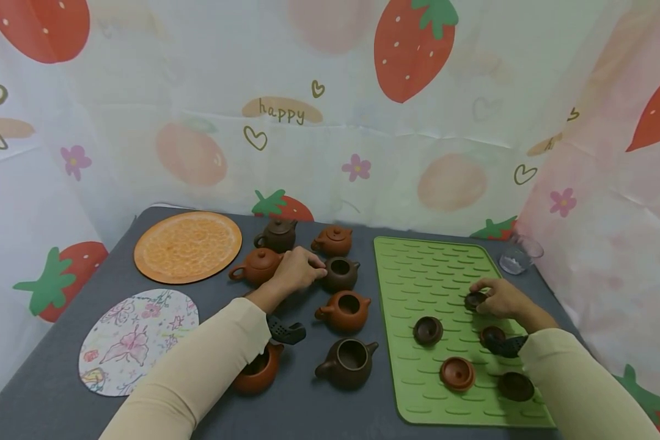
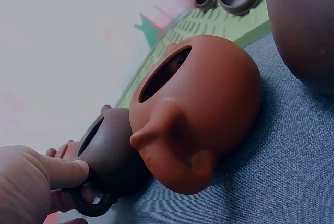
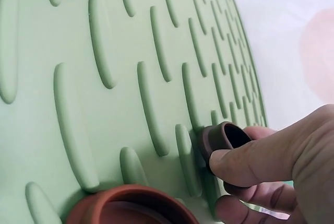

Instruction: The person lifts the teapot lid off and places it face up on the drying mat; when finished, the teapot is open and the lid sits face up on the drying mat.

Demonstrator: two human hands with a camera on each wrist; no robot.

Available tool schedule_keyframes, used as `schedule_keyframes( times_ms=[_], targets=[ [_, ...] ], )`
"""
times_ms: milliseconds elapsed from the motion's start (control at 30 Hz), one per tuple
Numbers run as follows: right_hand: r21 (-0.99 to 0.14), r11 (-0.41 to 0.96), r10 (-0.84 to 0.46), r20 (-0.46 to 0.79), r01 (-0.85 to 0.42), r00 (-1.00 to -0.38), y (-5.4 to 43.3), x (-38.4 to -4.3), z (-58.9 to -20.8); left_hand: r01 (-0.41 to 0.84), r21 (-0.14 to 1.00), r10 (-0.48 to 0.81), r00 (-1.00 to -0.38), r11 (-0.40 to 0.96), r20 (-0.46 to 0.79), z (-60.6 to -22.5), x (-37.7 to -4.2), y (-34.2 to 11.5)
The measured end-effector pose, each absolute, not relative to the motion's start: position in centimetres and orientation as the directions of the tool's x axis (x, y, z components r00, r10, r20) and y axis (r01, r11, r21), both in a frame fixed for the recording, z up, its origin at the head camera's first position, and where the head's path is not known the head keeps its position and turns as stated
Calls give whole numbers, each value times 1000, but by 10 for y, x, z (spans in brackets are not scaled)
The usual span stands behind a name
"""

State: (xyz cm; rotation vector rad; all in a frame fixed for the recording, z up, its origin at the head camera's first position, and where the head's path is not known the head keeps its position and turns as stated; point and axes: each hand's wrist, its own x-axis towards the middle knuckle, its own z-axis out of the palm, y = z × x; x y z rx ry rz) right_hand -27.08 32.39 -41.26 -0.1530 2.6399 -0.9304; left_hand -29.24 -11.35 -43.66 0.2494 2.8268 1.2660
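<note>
My left hand [image 1: 296, 270] pinches the handle of a dark brown clay teapot [image 1: 343, 283], which stands lidless on the grey cloth; the left wrist view shows thumb and fingers at that handle [image 2: 90, 208]. Just in front of it sits a reddish-brown teapot [image 2: 224, 85], also uncovered. Over the green ridged mat [image 1: 429, 269], my right hand [image 1: 500, 298] holds a small dark lid [image 3: 211, 143] between thumb and fingers. The lid's hollow side is partly visible, and it is at or very near the mat's surface. Nearby on the mat lies a reddish lid [image 3: 130, 195].
Other lids, including a reddish one [image 1: 458, 374] and a dark one [image 1: 516, 387], lie on the mat. A glass pitcher [image 1: 519, 253] stands at its far right corner. Lidded teapots [image 1: 332, 241] are at the back. An orange round mat [image 1: 187, 247] and a floral mat [image 1: 126, 348] lie left.
</note>
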Motion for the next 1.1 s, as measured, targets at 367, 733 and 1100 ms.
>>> schedule_keyframes(
  times_ms=[367,733,1100],
  targets=[
    [-486,871,-219,-253,-72,-942,327,-271,-413,129,751,163,-986,648,29,-436,-293,-112],
    [-592,804,-253,-243,-63,-937,330,-267,-414,144,750,177,-984,646,37,-435,-292,-113],
    [-541,827,-278,-152,-156,-948,334,-264,-390,216,769,208,-972,602,110,-417,-290,-126]
  ],
)
